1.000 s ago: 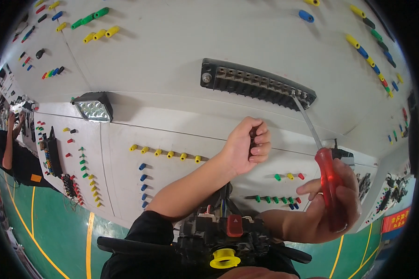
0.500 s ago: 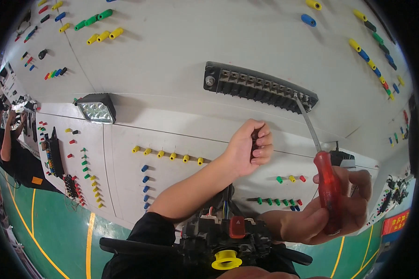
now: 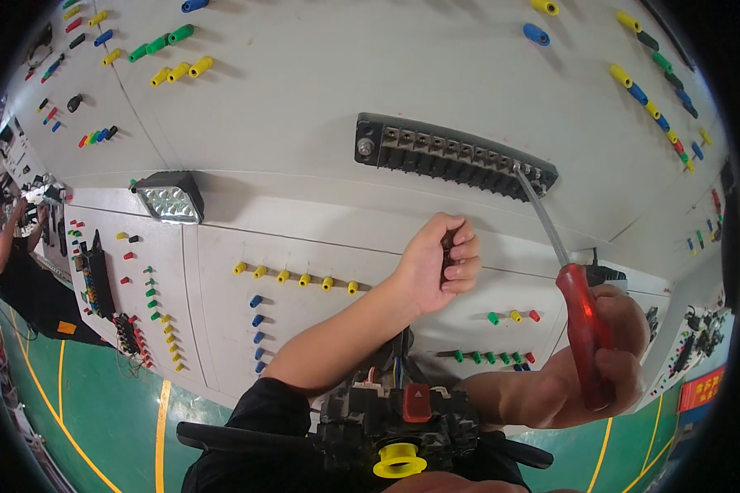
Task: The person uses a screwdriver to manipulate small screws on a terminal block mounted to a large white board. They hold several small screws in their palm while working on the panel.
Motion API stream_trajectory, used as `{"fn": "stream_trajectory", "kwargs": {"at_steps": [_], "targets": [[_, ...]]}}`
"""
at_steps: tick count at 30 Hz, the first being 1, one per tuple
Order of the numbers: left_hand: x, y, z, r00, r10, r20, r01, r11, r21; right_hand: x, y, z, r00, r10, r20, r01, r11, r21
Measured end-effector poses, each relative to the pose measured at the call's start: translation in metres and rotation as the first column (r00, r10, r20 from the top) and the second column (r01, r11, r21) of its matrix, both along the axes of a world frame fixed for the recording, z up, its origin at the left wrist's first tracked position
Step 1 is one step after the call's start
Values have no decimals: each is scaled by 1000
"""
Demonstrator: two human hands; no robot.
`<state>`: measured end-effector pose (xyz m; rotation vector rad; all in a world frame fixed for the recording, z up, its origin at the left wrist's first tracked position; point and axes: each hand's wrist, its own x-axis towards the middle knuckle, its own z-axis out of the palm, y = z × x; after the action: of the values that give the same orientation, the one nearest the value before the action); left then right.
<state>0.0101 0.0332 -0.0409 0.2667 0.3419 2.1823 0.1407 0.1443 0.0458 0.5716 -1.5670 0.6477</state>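
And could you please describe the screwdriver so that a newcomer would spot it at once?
On the big white panel, find the long black terminal strip, right of centre. Near its right end, a metal shaft slants down toward the right hand: that is the screwdriver. Its thick red handle sets it apart from the small coloured plugs nearby.

A black-framed lamp (image 3: 170, 200) sits left of a row of yellow sockets (image 3: 304, 280), with blue sockets (image 3: 257, 320) below; far left is a person in black (image 3: 37, 287).
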Motion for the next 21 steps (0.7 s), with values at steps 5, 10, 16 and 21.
{"fn": "stream_trajectory", "kwargs": {"at_steps": [5, 10, 16, 21], "targets": [[1, 4, 3, 1000, -13, 15, 13, 1000, -15, -1, -5, -8, 991, -136, -11, 132, 977, -168], [15, 4, 14, 1000, 18, 6, -18, 997, -70, -3, 0, -5, 971, 238, -31, -237, 934, -266], [15, 11, 28, 998, -59, 4, 59, 992, -111, -1, 12, -3, 938, 343, -51, -335, 857, -391], [21, 23, 57, 998, -54, -45, 53, 998, -31, 0, 13, -3, 940, 334, -67, -333, 860, -388]]}}
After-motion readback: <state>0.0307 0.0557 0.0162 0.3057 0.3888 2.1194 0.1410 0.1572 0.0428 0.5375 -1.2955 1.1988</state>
